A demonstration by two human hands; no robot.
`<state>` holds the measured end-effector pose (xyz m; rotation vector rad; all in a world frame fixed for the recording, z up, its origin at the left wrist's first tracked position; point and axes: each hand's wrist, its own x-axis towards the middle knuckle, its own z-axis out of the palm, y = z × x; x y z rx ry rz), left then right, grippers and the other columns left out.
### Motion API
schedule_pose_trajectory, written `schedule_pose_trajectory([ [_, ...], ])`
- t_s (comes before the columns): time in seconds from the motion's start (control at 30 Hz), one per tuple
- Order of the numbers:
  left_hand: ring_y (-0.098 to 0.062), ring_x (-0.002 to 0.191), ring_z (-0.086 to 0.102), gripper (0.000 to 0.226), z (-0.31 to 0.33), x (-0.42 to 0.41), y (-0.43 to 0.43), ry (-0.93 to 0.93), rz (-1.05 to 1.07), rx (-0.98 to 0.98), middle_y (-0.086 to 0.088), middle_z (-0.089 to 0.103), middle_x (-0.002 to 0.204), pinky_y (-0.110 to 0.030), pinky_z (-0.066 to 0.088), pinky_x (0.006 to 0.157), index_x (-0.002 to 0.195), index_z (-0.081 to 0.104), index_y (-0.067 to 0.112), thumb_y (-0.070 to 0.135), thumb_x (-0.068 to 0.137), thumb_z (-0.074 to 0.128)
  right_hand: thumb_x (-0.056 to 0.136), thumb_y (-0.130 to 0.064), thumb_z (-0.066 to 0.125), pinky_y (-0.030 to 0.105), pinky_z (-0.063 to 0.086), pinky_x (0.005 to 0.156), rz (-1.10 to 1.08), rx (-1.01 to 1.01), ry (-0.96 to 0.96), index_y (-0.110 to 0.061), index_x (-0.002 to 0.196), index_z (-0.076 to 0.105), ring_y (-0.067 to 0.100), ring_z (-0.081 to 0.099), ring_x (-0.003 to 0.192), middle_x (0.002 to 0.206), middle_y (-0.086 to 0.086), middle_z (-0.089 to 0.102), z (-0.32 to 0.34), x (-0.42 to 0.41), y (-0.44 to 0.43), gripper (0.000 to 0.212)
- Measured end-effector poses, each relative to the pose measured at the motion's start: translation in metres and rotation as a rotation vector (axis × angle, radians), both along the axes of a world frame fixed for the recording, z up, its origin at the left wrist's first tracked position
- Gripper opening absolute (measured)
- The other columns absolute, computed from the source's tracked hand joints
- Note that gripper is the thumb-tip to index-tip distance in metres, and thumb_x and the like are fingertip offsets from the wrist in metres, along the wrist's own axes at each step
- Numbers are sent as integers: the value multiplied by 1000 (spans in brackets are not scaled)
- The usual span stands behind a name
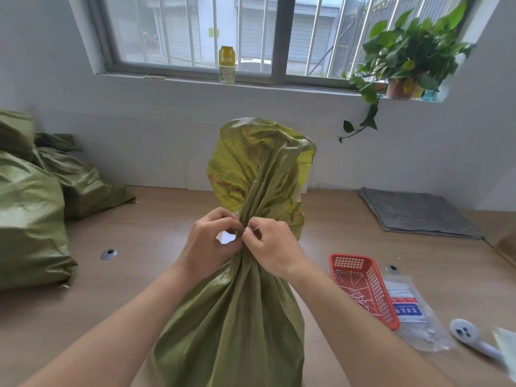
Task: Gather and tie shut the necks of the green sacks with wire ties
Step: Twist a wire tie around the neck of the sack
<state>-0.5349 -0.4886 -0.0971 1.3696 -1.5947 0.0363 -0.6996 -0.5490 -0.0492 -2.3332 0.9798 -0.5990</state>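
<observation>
A green woven sack (237,317) stands upright in front of me on the wooden table, its neck bunched tight and the loose top flaring above. My left hand (208,243) pinches the gathered neck from the left. My right hand (272,247) pinches a thin white wire tie (252,228) against the neck from the right. Both hands' fingertips meet at the neck. How far the tie goes around the neck is hidden by the fingers and folds.
Several other green sacks (30,208) lie at the left of the table. A red mesh basket (365,289) holding white wire ties sits at the right, beside a clear plastic packet (410,305). A grey folded cloth (416,213) lies far right. A bottle (226,65) and plant (405,60) stand on the windowsill.
</observation>
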Motion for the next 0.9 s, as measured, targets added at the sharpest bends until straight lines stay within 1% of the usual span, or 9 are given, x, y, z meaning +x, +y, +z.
schedule_pose_trajectory([
  [0.1, -17, 83, 67, 15, -9, 1, 2, 85, 0, 6, 1, 65, 95, -38, 59, 71, 88, 78, 11, 2, 78, 84, 98, -29, 54, 42, 45, 63, 3, 30, -53, -13, 76, 61, 22, 56, 69, 67, 2, 61, -3, 0, -1, 28],
  [0.2, -18, 79, 65, 9, -14, -3, 3, 141, 36, -5, 0, 64, 92, -35, 56, 67, 82, 74, 13, 13, 78, 82, 97, -26, 57, 31, 38, 57, 5, 82, -132, -12, 74, 62, 14, 48, 62, 65, 2, 58, -4, 1, 3, 27],
  [0.3, -18, 75, 58, 19, -19, -11, 1, 213, 113, -20, 1, 59, 85, -27, 47, 62, 71, 64, 13, 15, 76, 82, 96, -23, 58, 25, 32, 54, 13, 117, -159, -10, 75, 63, 9, 43, 58, 68, 10, 61, -4, 1, 7, 26],
  [0.4, -18, 73, 55, 25, -23, -15, 0, 259, 130, -18, 0, 58, 82, -28, 47, 60, 68, 61, 12, 12, 75, 85, 97, -22, 58, 24, 31, 52, 25, 125, -167, -7, 77, 63, 8, 40, 56, 67, 10, 59, -4, -1, 8, 25],
  [0.47, -16, 73, 55, 26, -27, -15, 0, 276, 128, -6, -1, 58, 82, -25, 45, 61, 68, 62, 8, 9, 75, 86, 98, -23, 58, 22, 32, 51, 29, 123, -161, -7, 78, 63, 8, 40, 55, 65, 2, 54, -6, -2, 8, 25],
  [0.57, -13, 70, 54, 24, -35, -16, 1, 294, 136, 12, -1, 58, 81, -21, 43, 60, 69, 64, 6, 18, 76, 84, 99, -24, 58, 21, 33, 51, 35, 128, -131, -8, 79, 64, 8, 40, 54, 65, -1, 53, -13, -4, 9, 26],
  [0.73, -16, 73, 64, 13, -35, -22, 5, 296, 133, 76, 0, 64, 83, -31, 57, 64, 76, 72, 11, 8, 79, 85, 97, -25, 59, 17, 35, 52, -31, 139, -137, -17, 73, 65, 6, 48, 56, 65, -3, 62, -20, -9, 8, 25],
  [0.8, -16, 77, 68, 11, -28, -24, 8, 323, 117, 118, 1, 66, 87, -33, 60, 71, 80, 73, 17, 12, 81, 83, 97, -31, 60, 15, 39, 55, -56, 149, -148, -20, 76, 68, 5, 55, 62, 71, -3, 69, -19, -11, 8, 25],
  [0.9, -15, 84, 70, 8, -15, -27, 12, 413, 92, 201, 1, 70, 95, -30, 60, 75, 91, 73, 20, 21, 87, 80, 97, -49, 60, 16, 41, 56, -120, 151, -169, -20, 81, 69, 4, 59, 65, 72, -6, 68, -13, -15, 11, 34],
])
